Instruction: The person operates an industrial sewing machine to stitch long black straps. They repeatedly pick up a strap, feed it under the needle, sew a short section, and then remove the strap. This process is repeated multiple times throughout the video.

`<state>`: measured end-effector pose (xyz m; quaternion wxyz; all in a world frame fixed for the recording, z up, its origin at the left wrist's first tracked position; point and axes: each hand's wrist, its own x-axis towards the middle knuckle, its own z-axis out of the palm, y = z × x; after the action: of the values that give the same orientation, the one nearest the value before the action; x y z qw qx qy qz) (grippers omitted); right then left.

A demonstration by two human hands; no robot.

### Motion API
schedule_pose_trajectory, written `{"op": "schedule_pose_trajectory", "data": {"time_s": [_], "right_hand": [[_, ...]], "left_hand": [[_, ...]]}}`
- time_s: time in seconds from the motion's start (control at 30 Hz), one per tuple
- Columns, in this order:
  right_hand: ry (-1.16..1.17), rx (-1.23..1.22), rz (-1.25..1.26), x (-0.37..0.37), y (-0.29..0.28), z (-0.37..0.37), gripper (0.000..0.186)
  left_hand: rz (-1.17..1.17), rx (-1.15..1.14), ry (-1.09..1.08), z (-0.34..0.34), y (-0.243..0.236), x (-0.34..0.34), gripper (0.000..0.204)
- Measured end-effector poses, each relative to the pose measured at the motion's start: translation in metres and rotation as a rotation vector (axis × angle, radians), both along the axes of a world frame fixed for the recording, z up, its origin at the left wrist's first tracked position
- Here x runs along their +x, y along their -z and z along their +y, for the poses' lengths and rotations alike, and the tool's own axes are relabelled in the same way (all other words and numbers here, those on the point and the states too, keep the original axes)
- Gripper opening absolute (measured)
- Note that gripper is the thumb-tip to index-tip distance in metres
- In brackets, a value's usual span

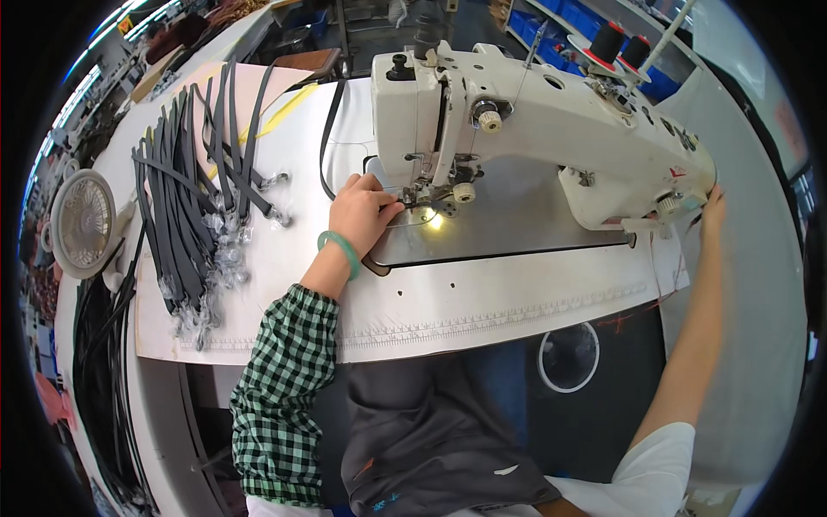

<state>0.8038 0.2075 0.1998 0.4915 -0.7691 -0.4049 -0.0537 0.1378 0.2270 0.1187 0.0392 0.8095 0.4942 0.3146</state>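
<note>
A white sewing machine (517,129) stands on a metal bed plate (500,237) with a small light under its needle. My left hand (366,211), a green bangle at its wrist, pinches a black strap (332,155) beside the presser foot (418,194); the held part is mostly hidden. My right hand (711,207) grips the handwheel at the machine's right end, its fingers partly hidden. A pile of dark straps (172,198) with wrapped metal fittings lies to the left, on pink and yellow material.
The white table (482,319) has a printed scale along its front edge. A round fan (82,224) and hanging black straps (103,370) are at the far left. Thread cones (607,47) top the machine, with blue bins (573,34) behind.
</note>
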Motion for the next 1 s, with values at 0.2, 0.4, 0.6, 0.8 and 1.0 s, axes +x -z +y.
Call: {"op": "schedule_pose_trajectory", "data": {"time_s": [0.2,0.4,0.6,0.8,1.0], "right_hand": [[0.222,0.203,-0.241,-0.005,0.025,-0.001,0.054],[0.112,-0.239,-0.302,-0.024,-0.055,0.007,0.057],[0.15,-0.023,-0.053,-0.004,-0.014,-0.007,0.061],[0.163,-0.021,-0.069,-0.019,0.001,0.005,0.061],[0.132,0.016,-0.044,-0.015,0.008,0.008,0.057]], "left_hand": [[-0.001,-0.004,0.002,0.003,0.001,0.0,0.014],[-0.003,0.004,-0.006,0.003,0.003,-0.001,0.014],[-0.013,0.019,0.018,0.004,0.002,0.005,0.014],[0.307,0.157,-0.128,-0.013,-0.004,0.002,0.021],[0.406,0.258,0.079,-0.074,0.003,0.028,0.02]]}}
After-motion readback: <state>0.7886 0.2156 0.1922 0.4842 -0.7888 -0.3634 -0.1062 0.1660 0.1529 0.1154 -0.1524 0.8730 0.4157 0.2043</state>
